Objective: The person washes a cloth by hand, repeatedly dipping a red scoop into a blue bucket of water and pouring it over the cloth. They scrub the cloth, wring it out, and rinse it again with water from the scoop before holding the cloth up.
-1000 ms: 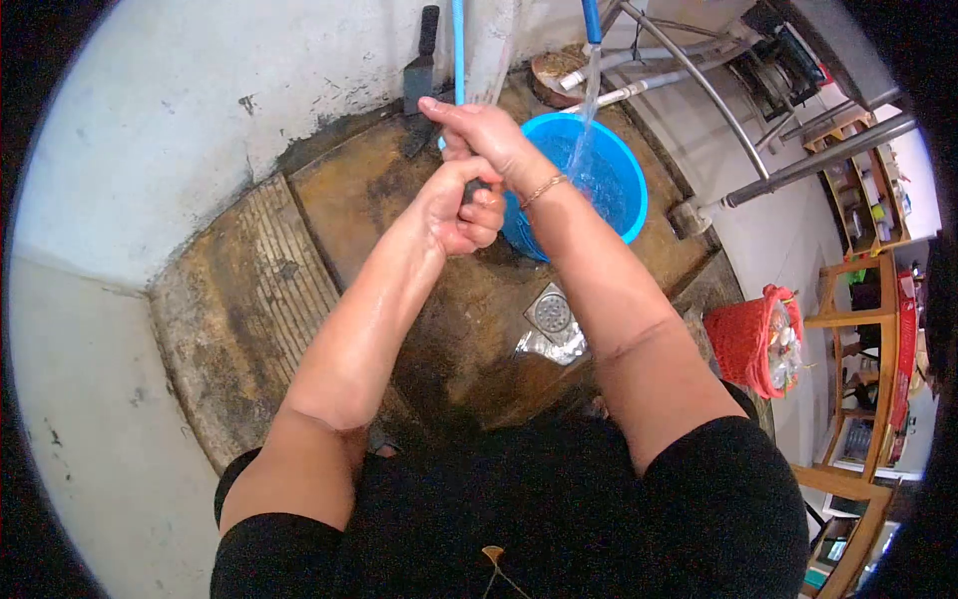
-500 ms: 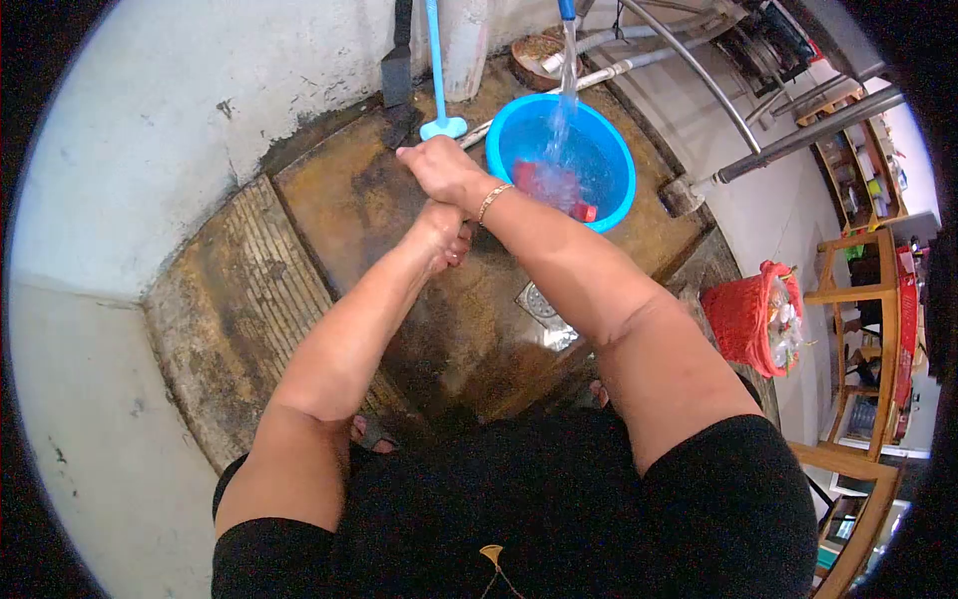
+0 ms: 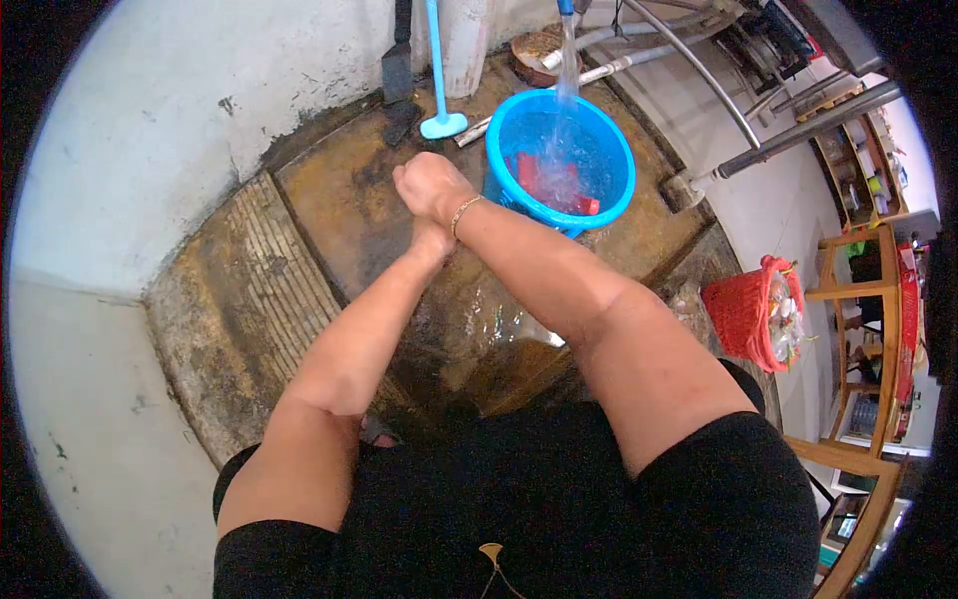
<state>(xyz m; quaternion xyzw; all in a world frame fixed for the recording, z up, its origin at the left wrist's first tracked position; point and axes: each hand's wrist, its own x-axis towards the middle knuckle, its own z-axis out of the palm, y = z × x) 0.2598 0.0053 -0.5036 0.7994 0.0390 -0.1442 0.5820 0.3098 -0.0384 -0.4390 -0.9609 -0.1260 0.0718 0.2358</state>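
Note:
My right hand (image 3: 431, 186), with a bracelet at its wrist, is closed above the wet floor, left of the blue basin (image 3: 628, 190). Whatever it may hold is hidden. Just below it and touching it is my left hand (image 3: 433, 238); its fingers are out of sight behind the right hand and wrist. Water (image 3: 568, 70) runs from a blue spout (image 3: 566, 7) into the basin. Inside, a red item (image 3: 529, 170) lies partly under the splashing water. Drops and wet shine show on the floor under my right forearm.
A light-blue long-handled tool (image 3: 443, 124) and a dark strip (image 3: 396, 75) lean by the wall. Behind the basin are a round woven item (image 3: 532, 57) and pipes (image 3: 639, 62). To the right stand a red lined basket (image 3: 736, 314) and a wooden frame (image 3: 860, 292).
Both hands have shifted slightly left, and the right one has lowered. The left fingers, seen before, are now hidden. More water drops show on the floor, and the floor drain is no longer visible.

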